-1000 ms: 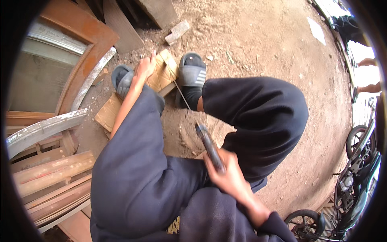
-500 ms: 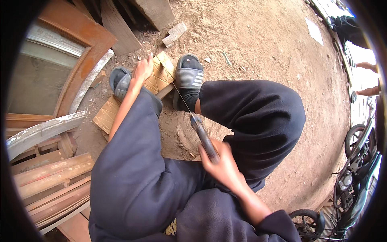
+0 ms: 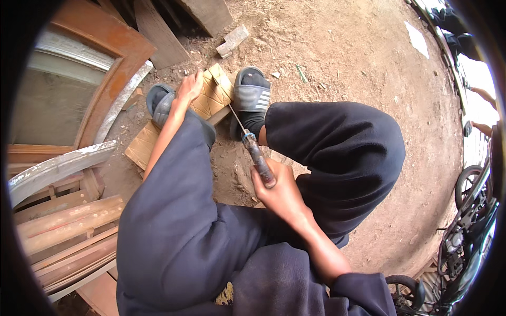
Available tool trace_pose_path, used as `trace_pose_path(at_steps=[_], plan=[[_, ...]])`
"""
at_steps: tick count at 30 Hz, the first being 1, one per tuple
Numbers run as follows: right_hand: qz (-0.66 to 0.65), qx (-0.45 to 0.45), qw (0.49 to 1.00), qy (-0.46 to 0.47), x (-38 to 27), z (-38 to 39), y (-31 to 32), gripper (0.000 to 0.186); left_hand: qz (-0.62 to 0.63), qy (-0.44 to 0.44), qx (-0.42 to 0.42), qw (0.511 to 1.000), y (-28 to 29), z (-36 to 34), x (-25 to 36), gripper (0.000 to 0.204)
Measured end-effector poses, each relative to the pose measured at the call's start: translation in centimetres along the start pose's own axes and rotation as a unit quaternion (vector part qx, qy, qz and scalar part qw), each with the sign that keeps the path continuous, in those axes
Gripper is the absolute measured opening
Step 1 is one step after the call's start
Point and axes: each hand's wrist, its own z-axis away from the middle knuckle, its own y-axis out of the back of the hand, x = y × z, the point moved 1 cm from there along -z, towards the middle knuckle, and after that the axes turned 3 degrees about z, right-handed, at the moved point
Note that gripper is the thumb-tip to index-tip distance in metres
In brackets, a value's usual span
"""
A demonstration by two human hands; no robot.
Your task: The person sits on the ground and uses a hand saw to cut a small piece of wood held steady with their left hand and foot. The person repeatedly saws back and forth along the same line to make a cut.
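Note:
A wooden board (image 3: 211, 103) with grooved criss-cross lines lies slantwise near the ground between my two sandalled feet. My left hand (image 3: 190, 87) grips its far left edge and bears down on it. My right hand (image 3: 278, 185) is closed round the dark, worn handle of a handsaw (image 3: 255, 155), which has a blue band near the blade. The thin blade appears edge-on and runs from the handle up to the board, meeting it beside my right foot. Its toothed edge is hidden. The board's near part (image 3: 141, 146) shows beyond my left forearm.
A brown wooden frame with a pane (image 3: 89, 68) and stacked timber (image 3: 74, 226) stand at the left. Planks (image 3: 158, 34) lean at the far left, near a small block (image 3: 232, 42). A motorcycle (image 3: 458, 242) is at the right, with people beyond.
My right hand has pushed the saw forward, away from my body and toward the board. My left hand still holds the board in place. The view has shifted slightly.

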Motion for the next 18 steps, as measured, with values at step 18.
trace_pose_path(at_steps=[18], plan=[[0.004, 0.009, 0.999, 0.038, -0.3, 4.8, 1.7, 0.014, 0.056, 0.004, -0.028, 0.998, 1.1, 0.9, 1.1, 0.062]])
